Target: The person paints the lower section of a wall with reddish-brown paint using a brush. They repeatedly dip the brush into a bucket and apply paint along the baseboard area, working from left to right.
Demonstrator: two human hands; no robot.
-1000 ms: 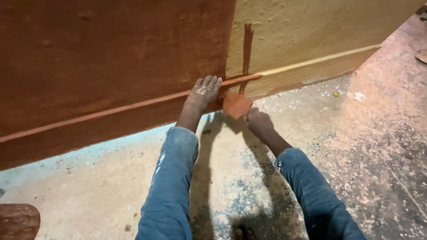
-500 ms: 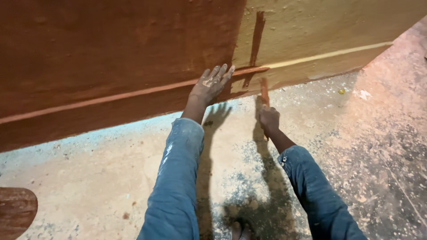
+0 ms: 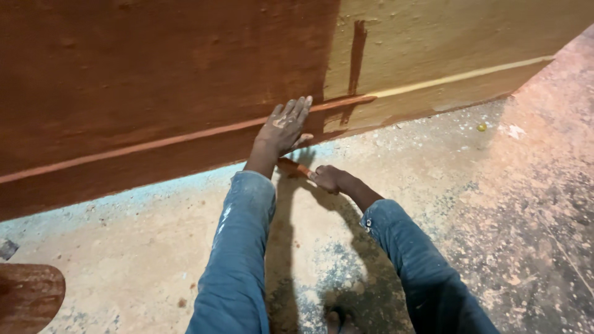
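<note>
A large wooden panel (image 3: 154, 80) fills the upper part of the frame, standing on edge on the floor (image 3: 495, 204). Its left and centre are coated a deep reddish brown, smooth with a faint sheen; its upper right is bare, pale yellowish wood with a grainy, matte face. A narrow raised strip (image 3: 185, 137) runs slantwise across the panel from the left edge to the upper right, stained red-brown on the left and plain light wood on the right. A single vertical brown streak (image 3: 356, 49) marks the bare wood just past the edge of the stained area.

The left hand (image 3: 286, 127), at the centre of the frame, lies open and flat on the stained panel, fingers spread upward and touching the strip; pale smears speckle its back. Just below and to the right of it, the right hand (image 3: 329, 178) is closed around a small brush (image 3: 296, 167), whose reddish-brown end points left toward the bottom edge of the panel, low near the floor. How the bristles meet the wood cannot be told. Both arms wear blue denim sleeves (image 3: 238, 247), the left one flecked with white.

The floor is rough concrete, dusty and mottled tan, grey and pale blue, strewn with sawdust. A rounded, dark-stained wooden piece (image 3: 28, 297) sits at the lower left corner.
</note>
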